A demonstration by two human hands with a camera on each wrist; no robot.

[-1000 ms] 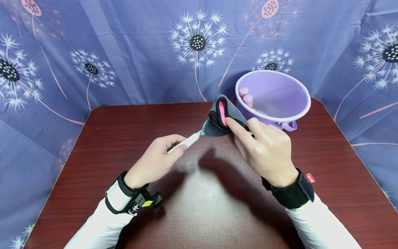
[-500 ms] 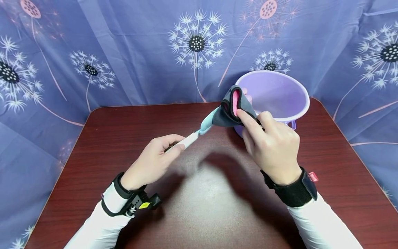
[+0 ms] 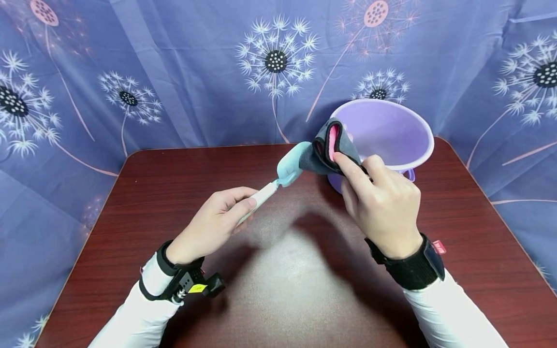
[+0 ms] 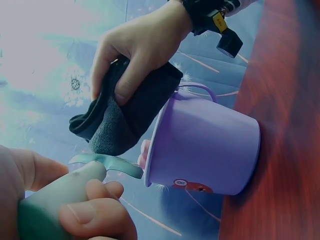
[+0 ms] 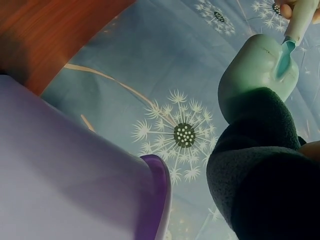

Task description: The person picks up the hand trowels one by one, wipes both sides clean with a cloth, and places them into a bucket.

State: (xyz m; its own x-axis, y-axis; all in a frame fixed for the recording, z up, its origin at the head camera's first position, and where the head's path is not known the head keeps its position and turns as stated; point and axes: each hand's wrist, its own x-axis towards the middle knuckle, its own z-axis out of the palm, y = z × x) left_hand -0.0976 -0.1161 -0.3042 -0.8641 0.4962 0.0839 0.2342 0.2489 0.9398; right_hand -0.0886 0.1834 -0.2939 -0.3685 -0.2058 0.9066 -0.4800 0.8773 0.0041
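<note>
My left hand (image 3: pixel 213 220) grips the white handle of a small toy shovel with a pale blue-green blade (image 3: pixel 288 164), held above the table. A folded cloth (image 3: pixel 316 158), dark grey with black edging and a pink inner side, is pinched in my right hand (image 3: pixel 383 205). The cloth lies against the far end of the blade and covers part of it. In the right wrist view the cloth (image 5: pixel 265 120) overlaps the back of the blade (image 5: pixel 250 70). From the left wrist, the shovel's handle (image 4: pixel 75 190) shows between left thumb and fingers.
A purple bucket (image 4: pixel 210 145) with a pale rim stands at the back right of the dark red wooden table (image 3: pixel 174 169), just behind the cloth. Pink pieces (image 4: pixel 144 152) show at its mouth. A blue curtain (image 3: pixel 196 72) with dandelion prints hangs behind the table.
The cloth in my right hand has moved right and up, towards the blade's far end, uncovering more of the blade. My left hand has turned the shovel so its blade shows broader.
</note>
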